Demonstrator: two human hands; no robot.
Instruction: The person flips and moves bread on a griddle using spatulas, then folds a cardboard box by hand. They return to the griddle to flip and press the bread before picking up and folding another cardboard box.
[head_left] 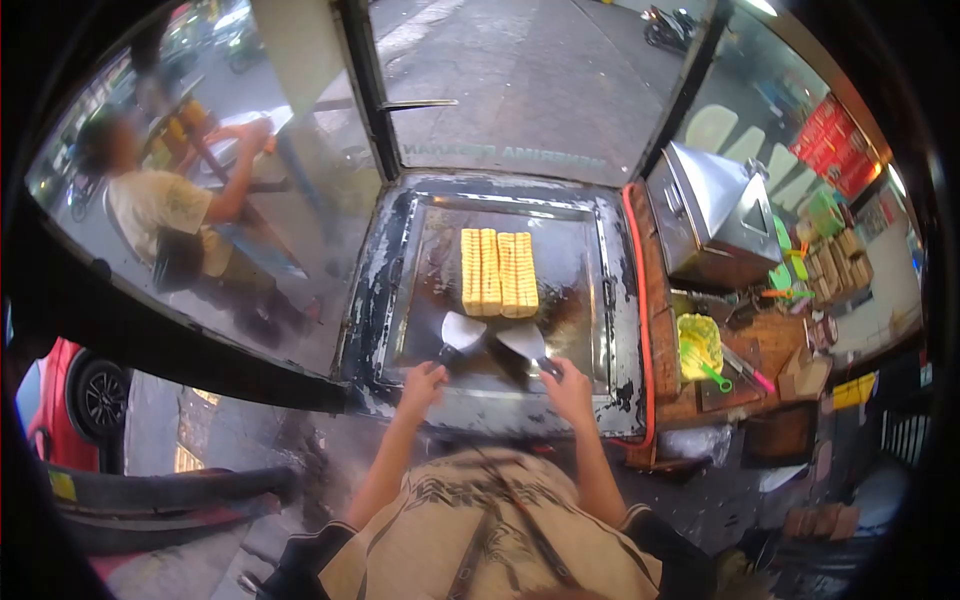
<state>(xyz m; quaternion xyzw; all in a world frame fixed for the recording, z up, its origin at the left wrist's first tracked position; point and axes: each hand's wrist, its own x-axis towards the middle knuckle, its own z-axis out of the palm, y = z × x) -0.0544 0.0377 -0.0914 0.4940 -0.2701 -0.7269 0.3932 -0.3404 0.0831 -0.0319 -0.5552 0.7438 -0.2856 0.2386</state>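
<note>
My left hand (pixel 424 388) is closed round the dark handle of a scraper (pixel 462 330) with a broad pale blade. A second scraper (pixel 523 341) is gripped in my right hand (pixel 569 391), its blade angled up and to the left. Both blades are just below two blocks of sliced yellow bread (pixel 499 272), which lie side by side on the griddle (pixel 430 275). Rows of cuts run across the tops of the blocks. Dark, shiny patches show on the metal around them.
Right of the griddle, past an orange hose (pixel 640 300), stand a metal box (pixel 712 215) and a tub of yellow spread (pixel 700 347) with a green spatula (pixel 717 377). Glass panels enclose the griddle. Behind the left one sits a person (pixel 185 210).
</note>
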